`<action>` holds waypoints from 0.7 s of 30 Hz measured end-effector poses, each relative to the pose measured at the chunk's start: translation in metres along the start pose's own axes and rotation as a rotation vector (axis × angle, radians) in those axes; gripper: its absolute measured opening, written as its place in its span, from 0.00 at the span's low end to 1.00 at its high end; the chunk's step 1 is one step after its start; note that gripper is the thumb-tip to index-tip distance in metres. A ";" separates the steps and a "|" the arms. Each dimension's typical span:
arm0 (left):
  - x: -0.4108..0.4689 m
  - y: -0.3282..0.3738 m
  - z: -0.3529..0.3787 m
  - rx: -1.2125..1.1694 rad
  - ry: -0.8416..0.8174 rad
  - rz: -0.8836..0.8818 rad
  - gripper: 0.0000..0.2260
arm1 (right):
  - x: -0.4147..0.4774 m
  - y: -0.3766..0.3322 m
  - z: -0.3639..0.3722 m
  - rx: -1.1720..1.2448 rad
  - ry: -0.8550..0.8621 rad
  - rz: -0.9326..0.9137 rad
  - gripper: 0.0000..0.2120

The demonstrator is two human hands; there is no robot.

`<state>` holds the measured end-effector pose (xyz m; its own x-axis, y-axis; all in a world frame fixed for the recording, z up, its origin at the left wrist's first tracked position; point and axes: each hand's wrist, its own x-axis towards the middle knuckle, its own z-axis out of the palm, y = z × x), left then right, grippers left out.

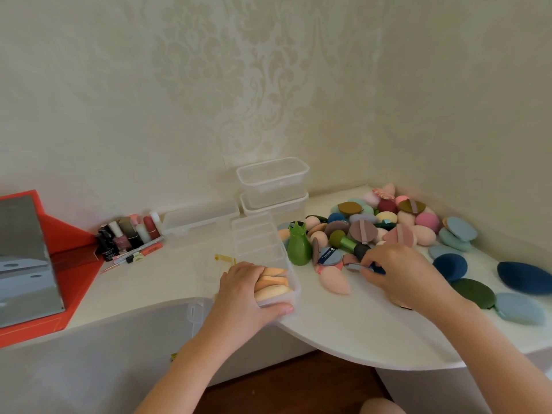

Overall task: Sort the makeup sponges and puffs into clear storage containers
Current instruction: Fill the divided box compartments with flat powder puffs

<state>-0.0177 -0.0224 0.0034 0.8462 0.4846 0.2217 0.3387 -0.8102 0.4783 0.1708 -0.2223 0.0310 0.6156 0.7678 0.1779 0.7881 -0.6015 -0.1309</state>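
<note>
A long clear divided container (259,234) lies on the white table, its near compartment filled with peach wedge sponges (273,283). My left hand (245,289) grips that near end, fingers inside over the sponges and thumb on the front rim. My right hand (400,271) pinches a small flat grey-blue puff (354,266) at the near edge of a pile of coloured sponges and puffs (388,222). A pink teardrop sponge (334,279) lies just left of that hand.
Two stacked clear tubs (273,186) and a flat clear box (197,221) stand by the wall. A green bottle-shaped holder (298,245), nail polish bottles (128,234), a red-framed mirror (27,261). Large blue and green puffs (475,289) lie at the right. The table edge curves near me.
</note>
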 end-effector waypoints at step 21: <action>-0.001 0.010 -0.005 -0.057 -0.031 -0.062 0.25 | 0.039 -0.108 -0.017 0.350 0.131 -0.295 0.07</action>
<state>-0.0170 -0.0289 0.0118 0.8369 0.5222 0.1643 0.3674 -0.7583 0.5385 0.1094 -0.1315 0.0689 0.3767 0.8469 0.3753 0.8978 -0.2340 -0.3732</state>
